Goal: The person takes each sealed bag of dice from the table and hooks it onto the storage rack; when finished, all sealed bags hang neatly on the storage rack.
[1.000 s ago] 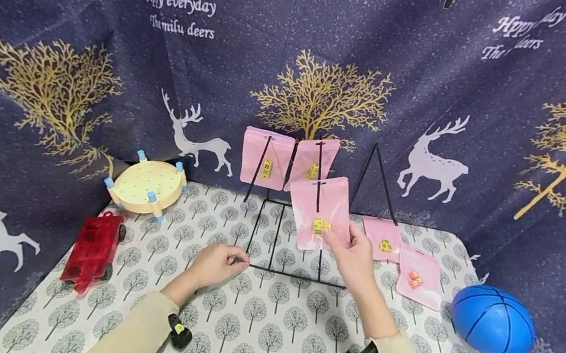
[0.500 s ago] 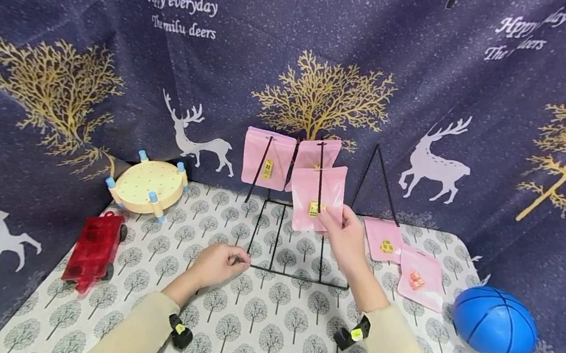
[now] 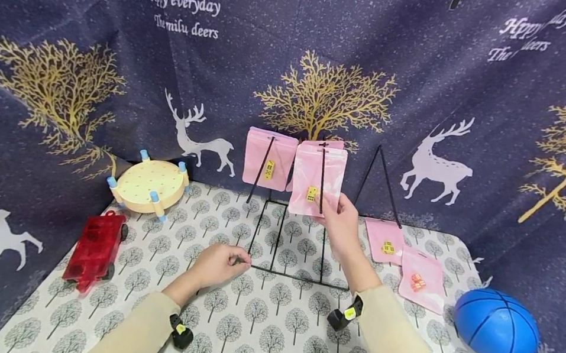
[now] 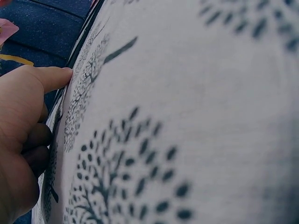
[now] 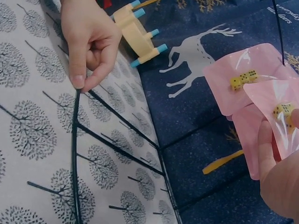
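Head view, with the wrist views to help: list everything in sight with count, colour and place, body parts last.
Bags: at least five, pink, three at the rack, two toward the right
Dice: several, yellow, orange-red in the rightmost bag
Rack: one, black, centre
Round stand: one, cream with blue tips, left rear
Toy car: one, red, left
Ball: one, blue, right
Tablecloth: one, white with dark trees, beneath
Backdrop: navy, behind
Wrist cameras: two, black, at the wrists
Sleeves: two, cream, foreground
Left hand: one, at the rack's near left corner
Right hand: one, holding the front bag
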Available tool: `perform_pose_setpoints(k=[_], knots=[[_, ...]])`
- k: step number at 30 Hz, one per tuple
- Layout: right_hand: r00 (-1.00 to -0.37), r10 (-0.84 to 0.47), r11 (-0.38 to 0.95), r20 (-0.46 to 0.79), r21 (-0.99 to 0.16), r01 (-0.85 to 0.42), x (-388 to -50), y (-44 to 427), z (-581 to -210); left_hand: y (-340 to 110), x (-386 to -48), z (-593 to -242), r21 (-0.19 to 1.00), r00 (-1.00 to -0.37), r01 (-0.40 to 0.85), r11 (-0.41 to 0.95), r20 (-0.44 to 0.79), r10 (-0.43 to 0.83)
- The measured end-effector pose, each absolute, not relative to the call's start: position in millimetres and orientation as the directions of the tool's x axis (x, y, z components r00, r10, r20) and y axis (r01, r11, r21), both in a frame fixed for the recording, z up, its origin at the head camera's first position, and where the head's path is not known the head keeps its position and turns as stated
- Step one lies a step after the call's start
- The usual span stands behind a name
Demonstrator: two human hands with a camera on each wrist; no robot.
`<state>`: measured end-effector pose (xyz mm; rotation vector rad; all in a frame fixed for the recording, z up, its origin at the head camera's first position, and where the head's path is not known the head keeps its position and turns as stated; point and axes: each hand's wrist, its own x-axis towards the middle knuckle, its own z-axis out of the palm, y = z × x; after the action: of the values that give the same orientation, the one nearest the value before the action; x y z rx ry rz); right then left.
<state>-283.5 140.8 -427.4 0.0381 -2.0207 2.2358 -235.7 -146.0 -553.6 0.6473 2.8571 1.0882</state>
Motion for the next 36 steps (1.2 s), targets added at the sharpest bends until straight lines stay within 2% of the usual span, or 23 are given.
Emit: perform_pose_setpoints(k=[19,26,36], knots=[[-0.992,0.126,-0.176,0.028,-0.983,-0.05,-299.6,132.5,-426.0,-145.8,-234.1,-553.0,0.626,-0.918,0.365,0.689,0.121,0.377],[-0.992,0.119,-0.252,-0.044,-0.968,0.013,-299.5,132.7,-430.1,-145.9,-234.3,-553.1,0.624,-0.915,0.373,0.687,0.125,0.383],[-0.996,0.074,-0.252,-0.052,-0.967,0.032,-298.1,139.3,-445.5,-146.2,-235.0,-554.1,0.625,-0.916,0.371,0.687,0.126,0.38]])
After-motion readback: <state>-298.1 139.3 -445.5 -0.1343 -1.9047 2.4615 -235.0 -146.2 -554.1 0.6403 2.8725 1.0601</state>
